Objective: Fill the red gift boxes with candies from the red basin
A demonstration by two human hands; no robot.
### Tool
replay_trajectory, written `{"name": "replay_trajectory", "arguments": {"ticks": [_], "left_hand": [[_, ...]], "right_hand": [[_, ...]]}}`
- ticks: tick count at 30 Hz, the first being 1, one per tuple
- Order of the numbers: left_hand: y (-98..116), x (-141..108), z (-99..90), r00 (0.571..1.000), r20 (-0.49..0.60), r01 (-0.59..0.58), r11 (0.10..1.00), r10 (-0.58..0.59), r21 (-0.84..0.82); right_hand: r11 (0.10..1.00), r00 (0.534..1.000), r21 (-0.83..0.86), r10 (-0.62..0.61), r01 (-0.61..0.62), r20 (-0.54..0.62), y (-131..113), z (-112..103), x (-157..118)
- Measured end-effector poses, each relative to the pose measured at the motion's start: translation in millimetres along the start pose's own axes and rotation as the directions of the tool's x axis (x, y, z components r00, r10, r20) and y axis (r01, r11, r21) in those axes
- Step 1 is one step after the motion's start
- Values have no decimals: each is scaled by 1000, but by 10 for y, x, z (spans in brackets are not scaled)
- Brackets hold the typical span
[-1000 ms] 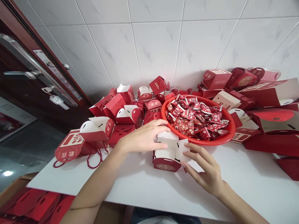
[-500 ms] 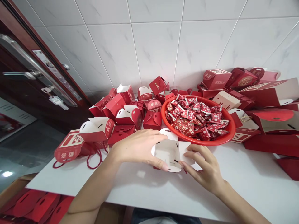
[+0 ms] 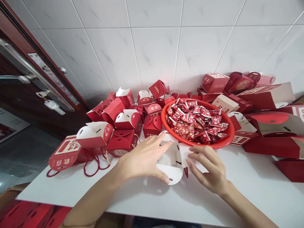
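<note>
A small open gift box, white inside with flaps folded out, stands between my hands on the white table. My left hand is spread across its left side, fingers over the far flap and thumb on the rounded front flap. My right hand is at the right flap, fingers curved but apart, with nothing gripped that I can see. Dark cord ends show inside the box, and a red cord hangs at its right. Just behind it is a red basin of red-wrapped candies.
Several red gift boxes crowd the table's left and back, some with cords. More boxes are piled at the right. A tiled wall closes off the back. A door with keys stands left, and red boxes lie below the table edge.
The box's front flap has folded outward toward me under my left thumb. My right thumb has come away from the cord at the box's right side. The view has shifted slightly.
</note>
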State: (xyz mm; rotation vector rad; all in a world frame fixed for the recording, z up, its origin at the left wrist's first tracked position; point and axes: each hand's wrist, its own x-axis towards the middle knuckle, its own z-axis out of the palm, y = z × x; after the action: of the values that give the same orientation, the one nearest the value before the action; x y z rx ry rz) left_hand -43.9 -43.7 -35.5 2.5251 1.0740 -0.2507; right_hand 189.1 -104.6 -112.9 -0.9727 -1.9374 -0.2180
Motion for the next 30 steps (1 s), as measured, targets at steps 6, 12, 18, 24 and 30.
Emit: {"name": "replay_trajectory", "arguments": {"ticks": [6,12,18,24,30], "left_hand": [[14,28,21,1000,21,19,1000,-19,5],[-52,-35,-93,998,32,-51,998,52,-29],[-70,-36,-139,983,-88,-161,986,158,-29],[-124,13,-206,960,-186,-221,974,208,-54],[-251,144,-384,927,-347,-196,974,147,-113]], "right_hand": [[999,999,28,-31,32,-31,176,-65,323],[966,970,95,236,-240,49,757,-258,740],[868,872,100,473,-486,127,1198,-327,969],[845,797,-48,519,-532,309,1376,-181,966],[829,704,-165,545,-535,456,1524,-242,950]]}}
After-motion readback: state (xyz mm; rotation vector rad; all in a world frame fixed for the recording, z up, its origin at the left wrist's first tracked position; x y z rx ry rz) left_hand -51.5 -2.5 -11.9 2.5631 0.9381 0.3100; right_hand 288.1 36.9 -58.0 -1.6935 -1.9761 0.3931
